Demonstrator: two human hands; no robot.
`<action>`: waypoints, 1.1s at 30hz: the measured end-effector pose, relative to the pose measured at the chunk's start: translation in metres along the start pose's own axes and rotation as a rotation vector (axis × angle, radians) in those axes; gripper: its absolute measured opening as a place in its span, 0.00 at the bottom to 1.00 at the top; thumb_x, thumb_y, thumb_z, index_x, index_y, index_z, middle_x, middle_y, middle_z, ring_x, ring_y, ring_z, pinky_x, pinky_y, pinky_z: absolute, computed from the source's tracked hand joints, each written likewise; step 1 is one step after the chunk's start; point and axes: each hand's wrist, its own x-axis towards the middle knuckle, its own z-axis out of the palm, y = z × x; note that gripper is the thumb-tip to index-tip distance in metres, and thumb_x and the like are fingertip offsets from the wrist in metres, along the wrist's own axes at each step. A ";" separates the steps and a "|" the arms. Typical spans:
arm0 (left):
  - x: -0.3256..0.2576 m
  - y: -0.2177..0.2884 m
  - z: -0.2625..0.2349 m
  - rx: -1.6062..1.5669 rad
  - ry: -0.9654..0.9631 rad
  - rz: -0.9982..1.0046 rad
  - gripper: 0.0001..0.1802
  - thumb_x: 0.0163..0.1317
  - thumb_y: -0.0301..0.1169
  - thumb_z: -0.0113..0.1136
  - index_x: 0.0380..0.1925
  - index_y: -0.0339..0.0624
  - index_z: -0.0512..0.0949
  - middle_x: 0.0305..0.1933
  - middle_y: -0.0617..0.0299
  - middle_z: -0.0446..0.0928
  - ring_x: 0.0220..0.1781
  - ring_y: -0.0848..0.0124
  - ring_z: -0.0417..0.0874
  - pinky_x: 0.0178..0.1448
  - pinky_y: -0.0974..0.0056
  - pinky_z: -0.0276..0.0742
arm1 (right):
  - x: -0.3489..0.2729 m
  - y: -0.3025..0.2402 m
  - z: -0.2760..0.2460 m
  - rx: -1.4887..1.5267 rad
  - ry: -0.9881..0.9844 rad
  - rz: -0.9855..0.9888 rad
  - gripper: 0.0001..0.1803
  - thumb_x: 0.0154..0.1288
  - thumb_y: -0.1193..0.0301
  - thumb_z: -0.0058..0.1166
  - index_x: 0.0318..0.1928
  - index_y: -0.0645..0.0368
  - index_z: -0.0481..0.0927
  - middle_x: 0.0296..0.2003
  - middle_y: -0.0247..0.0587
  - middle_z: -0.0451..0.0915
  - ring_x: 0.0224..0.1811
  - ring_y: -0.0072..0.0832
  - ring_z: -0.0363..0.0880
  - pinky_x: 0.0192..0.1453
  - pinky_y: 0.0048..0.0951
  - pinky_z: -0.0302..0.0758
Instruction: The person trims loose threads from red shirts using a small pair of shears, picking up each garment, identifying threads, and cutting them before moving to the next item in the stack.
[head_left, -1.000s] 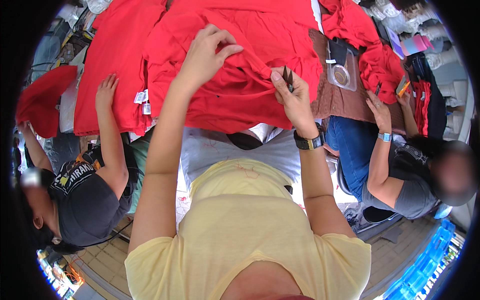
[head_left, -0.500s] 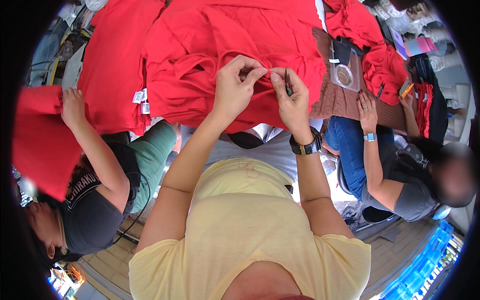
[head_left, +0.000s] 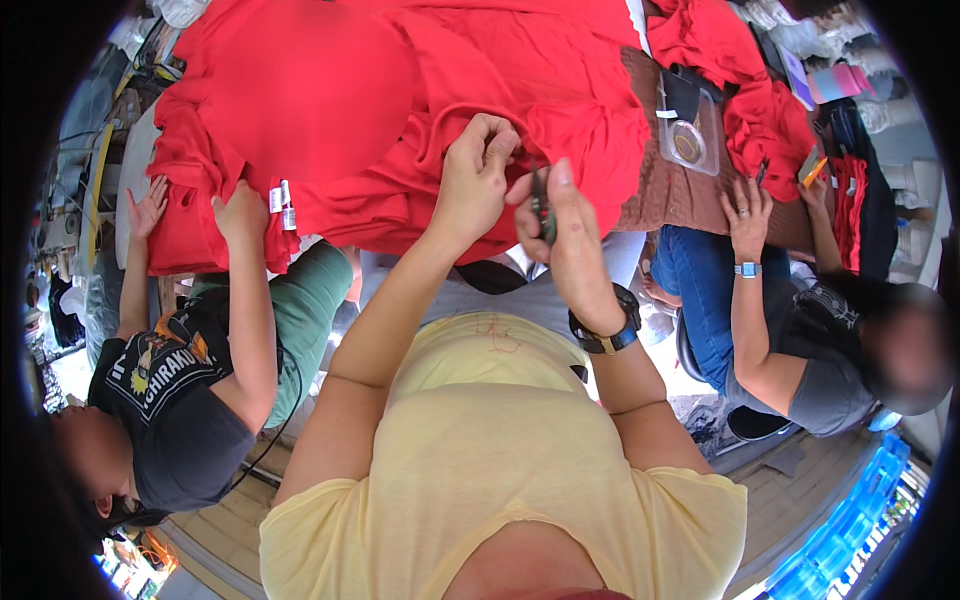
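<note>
My left hand (head_left: 474, 185) is closed in a pinch over the red garment (head_left: 440, 75) heaped in front of me, its fingertips on the fabric. Just right of it and a little nearer to me, my right hand (head_left: 572, 228) is closed around small dark thread snips (head_left: 541, 200). The snips point up and away from me, and the hand is apart from the left one. Fine loose red threads (head_left: 495, 330) lie on the front of my yellow shirt.
At left, a co-worker's hands (head_left: 240, 213) rest on red cloth near white labels (head_left: 283, 205). On the right, another person's hand (head_left: 745, 215) lies on the brown table cover (head_left: 675, 195). A clear plastic box (head_left: 690, 140) sits there, with orange-handled snips (head_left: 812, 172) beyond.
My right hand has moved away from my left fingertips, toward me, and turned with the snips. The co-worker at left has brought the raised red cloth down onto the table.
</note>
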 end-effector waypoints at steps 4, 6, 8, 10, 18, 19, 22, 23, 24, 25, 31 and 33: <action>-0.006 0.007 0.002 0.000 0.011 -0.031 0.07 0.78 0.29 0.50 0.39 0.37 0.72 0.34 0.63 0.74 0.35 0.77 0.74 0.42 0.68 0.75 | 0.009 0.024 0.000 0.008 -0.004 0.091 0.25 0.84 0.53 0.34 0.39 0.61 0.74 0.25 0.27 0.63 0.22 0.14 0.58 0.25 0.21 0.58; -0.009 0.012 0.002 -0.061 -0.005 -0.083 0.07 0.78 0.29 0.50 0.39 0.37 0.72 0.34 0.64 0.73 0.33 0.77 0.72 0.39 0.68 0.74 | 0.013 0.029 -0.001 -0.046 0.000 0.046 0.25 0.84 0.54 0.35 0.38 0.62 0.74 0.25 0.27 0.63 0.22 0.14 0.58 0.25 0.21 0.58; -0.010 0.013 0.002 -0.080 -0.008 -0.085 0.07 0.78 0.29 0.50 0.39 0.37 0.71 0.33 0.64 0.72 0.32 0.78 0.71 0.36 0.68 0.72 | 0.016 0.029 0.000 0.014 0.003 0.038 0.24 0.84 0.56 0.37 0.38 0.62 0.74 0.25 0.27 0.63 0.22 0.14 0.58 0.24 0.21 0.57; -0.009 0.007 0.002 -0.056 0.004 -0.037 0.07 0.78 0.28 0.50 0.39 0.37 0.71 0.32 0.64 0.72 0.30 0.78 0.70 0.35 0.69 0.72 | 0.019 0.029 -0.001 0.068 0.005 0.059 0.22 0.84 0.57 0.38 0.38 0.62 0.75 0.25 0.27 0.63 0.22 0.14 0.58 0.24 0.21 0.57; -0.007 0.003 0.002 -0.018 -0.026 -0.015 0.08 0.79 0.29 0.48 0.38 0.37 0.71 0.36 0.63 0.73 0.37 0.77 0.72 0.44 0.70 0.72 | 0.029 0.028 -0.007 0.170 -0.012 0.157 0.20 0.83 0.58 0.41 0.38 0.60 0.75 0.25 0.26 0.63 0.20 0.13 0.56 0.22 0.20 0.54; -0.008 0.007 0.003 -0.049 -0.032 -0.056 0.09 0.79 0.29 0.48 0.38 0.37 0.71 0.38 0.63 0.74 0.41 0.77 0.72 0.49 0.70 0.72 | 0.030 0.029 -0.007 0.191 -0.009 0.168 0.19 0.82 0.58 0.42 0.37 0.59 0.74 0.24 0.26 0.63 0.19 0.13 0.56 0.22 0.20 0.53; -0.009 0.009 0.005 -0.033 -0.008 -0.075 0.08 0.79 0.27 0.47 0.39 0.37 0.71 0.38 0.63 0.74 0.42 0.76 0.73 0.50 0.70 0.72 | 0.036 0.034 -0.009 0.272 -0.029 0.178 0.19 0.81 0.57 0.44 0.34 0.57 0.71 0.23 0.25 0.62 0.19 0.13 0.55 0.22 0.20 0.51; -0.010 0.000 0.004 0.025 0.038 0.042 0.07 0.77 0.26 0.49 0.39 0.35 0.72 0.35 0.62 0.74 0.37 0.74 0.75 0.46 0.68 0.74 | 0.040 0.043 -0.011 0.314 -0.051 0.172 0.19 0.81 0.57 0.44 0.33 0.56 0.70 0.23 0.25 0.62 0.19 0.13 0.54 0.22 0.20 0.50; -0.008 -0.013 0.002 0.085 0.088 0.162 0.06 0.76 0.25 0.50 0.38 0.34 0.72 0.31 0.61 0.74 0.33 0.73 0.76 0.41 0.66 0.75 | 0.042 0.047 -0.011 0.355 -0.078 0.166 0.19 0.80 0.57 0.45 0.33 0.56 0.69 0.23 0.24 0.61 0.19 0.12 0.54 0.22 0.20 0.49; -0.009 -0.025 -0.001 0.147 0.139 0.281 0.05 0.74 0.24 0.52 0.38 0.33 0.72 0.28 0.60 0.75 0.29 0.71 0.77 0.37 0.64 0.77 | 0.039 0.047 -0.013 0.360 -0.131 0.172 0.19 0.80 0.57 0.45 0.32 0.55 0.68 0.23 0.24 0.61 0.19 0.12 0.54 0.22 0.20 0.49; -0.061 0.066 -0.077 0.295 -0.503 -0.129 0.05 0.68 0.20 0.57 0.32 0.32 0.77 0.35 0.58 0.78 0.38 0.72 0.80 0.45 0.65 0.78 | 0.013 0.008 -0.043 -0.282 0.102 -0.243 0.14 0.71 0.63 0.62 0.39 0.60 0.74 0.26 0.28 0.71 0.26 0.18 0.68 0.28 0.22 0.62; -0.049 0.063 -0.081 0.512 -0.117 0.161 0.02 0.67 0.19 0.59 0.38 0.34 0.77 0.39 0.56 0.79 0.46 0.67 0.81 0.53 0.64 0.76 | 0.027 0.009 -0.026 -0.479 0.179 -0.469 0.14 0.67 0.67 0.65 0.43 0.63 0.76 0.28 0.33 0.75 0.30 0.22 0.74 0.32 0.26 0.69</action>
